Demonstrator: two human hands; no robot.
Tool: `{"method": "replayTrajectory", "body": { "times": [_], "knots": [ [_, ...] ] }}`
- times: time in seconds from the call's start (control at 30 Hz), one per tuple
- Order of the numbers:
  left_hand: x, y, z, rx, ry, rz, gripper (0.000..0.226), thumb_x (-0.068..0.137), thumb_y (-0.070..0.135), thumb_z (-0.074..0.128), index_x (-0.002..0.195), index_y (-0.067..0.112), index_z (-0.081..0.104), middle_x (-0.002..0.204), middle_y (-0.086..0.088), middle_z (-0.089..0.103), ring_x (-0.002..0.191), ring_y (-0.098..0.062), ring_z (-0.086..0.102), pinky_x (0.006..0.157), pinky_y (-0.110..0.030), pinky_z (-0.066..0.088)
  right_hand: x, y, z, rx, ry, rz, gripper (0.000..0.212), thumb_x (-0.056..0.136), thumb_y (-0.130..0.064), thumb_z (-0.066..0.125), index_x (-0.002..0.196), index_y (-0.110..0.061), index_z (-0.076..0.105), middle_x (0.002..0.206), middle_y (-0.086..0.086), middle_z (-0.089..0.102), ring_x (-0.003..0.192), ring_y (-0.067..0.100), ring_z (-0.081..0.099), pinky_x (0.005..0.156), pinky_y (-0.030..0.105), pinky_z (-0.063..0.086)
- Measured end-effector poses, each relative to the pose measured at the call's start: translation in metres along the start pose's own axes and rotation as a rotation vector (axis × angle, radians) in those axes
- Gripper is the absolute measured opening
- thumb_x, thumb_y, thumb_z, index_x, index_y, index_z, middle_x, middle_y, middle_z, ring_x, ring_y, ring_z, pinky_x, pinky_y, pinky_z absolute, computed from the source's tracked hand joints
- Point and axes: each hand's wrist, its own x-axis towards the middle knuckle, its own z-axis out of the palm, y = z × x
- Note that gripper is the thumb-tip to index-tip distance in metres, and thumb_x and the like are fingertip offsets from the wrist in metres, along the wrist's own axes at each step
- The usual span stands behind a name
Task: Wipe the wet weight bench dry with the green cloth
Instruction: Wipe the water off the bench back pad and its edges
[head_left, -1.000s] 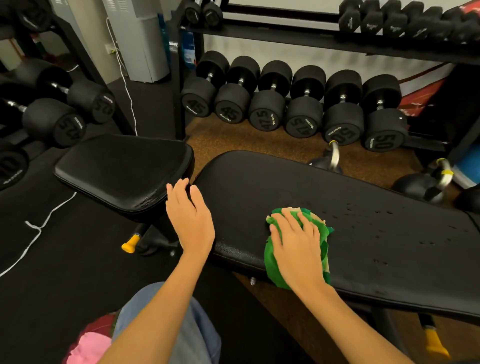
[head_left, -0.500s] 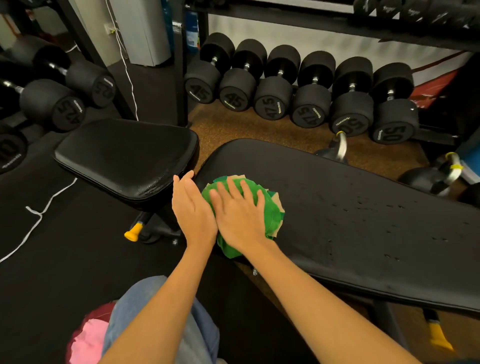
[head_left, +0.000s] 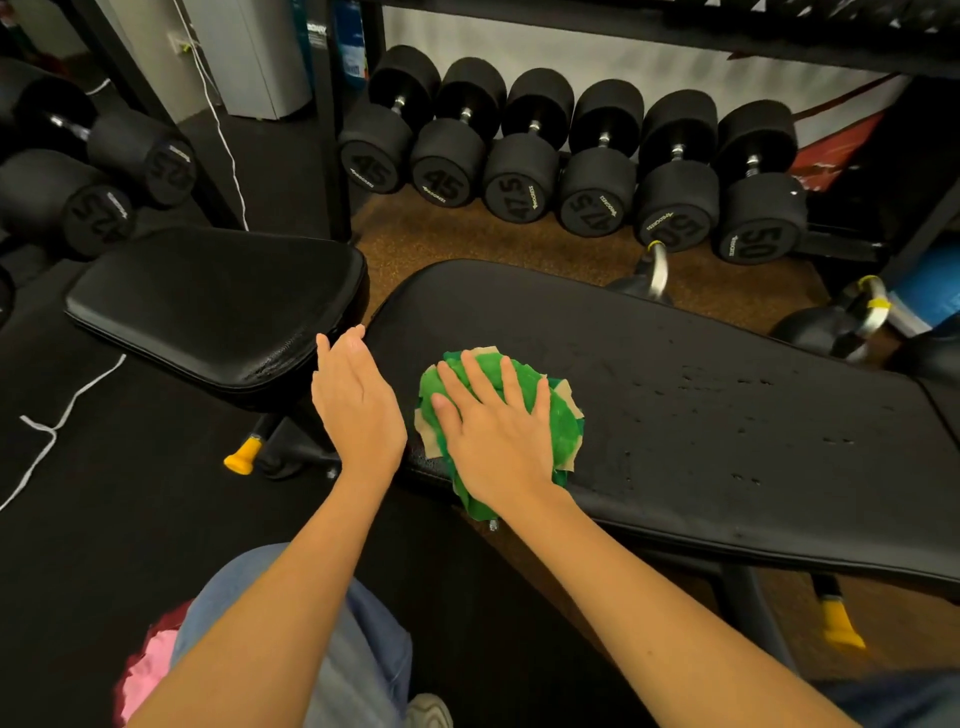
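Observation:
The long black pad of the weight bench (head_left: 675, 415) runs from centre to right, with water droplets scattered over its right half. A crumpled green cloth (head_left: 558, 415) with beige patches lies on the pad's near left part. My right hand (head_left: 493, 426) presses flat on the cloth with straight, spread fingers. My left hand (head_left: 356, 400) rests flat with straight fingers at the pad's left end, by the gap to the separate black seat pad (head_left: 208, 301).
A rack of black dumbbells (head_left: 561, 171) stands behind the bench, with more dumbbells (head_left: 98, 176) at the left. Kettlebells (head_left: 826, 327) sit on the floor at the far right. A white cord (head_left: 67, 410) lies on the black floor mat. Yellow-capped bench feet (head_left: 241, 457) show below.
My right hand slid the cloth left to the pad's end beside my left hand, and has now moved it back to the right a little. My left hand stayed in place.

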Motion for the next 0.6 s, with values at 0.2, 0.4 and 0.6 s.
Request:
{"method": "replayTrajectory", "body": {
  "times": [0.2, 0.4, 0.6],
  "knots": [
    [0.004, -0.005, 0.003, 0.123, -0.025, 0.048, 0.052, 0.101, 0.034, 0.018, 0.13, 0.013, 0.056, 0.141, -0.001, 0.051, 0.146, -0.015, 0.018, 0.118, -0.043, 0.013, -0.021, 0.037, -0.007, -0.044, 0.04, 0.038, 0.061, 0.094, -0.054, 0.004, 0.145, -0.04, 0.033, 0.154, -0.011, 0.029, 0.144, 0.028, 0.024, 0.115, 0.055, 0.011],
    [0.004, -0.004, 0.003, 0.132, -0.031, 0.017, 0.047, 0.104, 0.032, 0.021, 0.129, 0.014, 0.057, 0.142, 0.001, 0.05, 0.145, -0.013, 0.019, 0.118, -0.039, 0.011, -0.041, 0.085, -0.018, -0.039, 0.055, 0.056, 0.06, 0.097, -0.055, 0.007, 0.143, -0.034, 0.04, 0.153, -0.004, 0.033, 0.139, 0.027, 0.035, 0.113, 0.051, 0.026],
    [0.002, -0.002, 0.002, 0.098, -0.026, 0.004, 0.048, 0.102, 0.033, 0.022, 0.12, 0.012, 0.062, 0.137, -0.003, 0.055, 0.144, -0.015, 0.024, 0.116, -0.046, 0.02, -0.055, 0.124, -0.041, 0.372, 0.311, 0.197, 0.047, 0.097, -0.023, 0.052, 0.142, -0.026, 0.04, 0.15, -0.003, 0.034, 0.13, 0.009, 0.037, 0.102, 0.021, 0.029]
  ]
}}
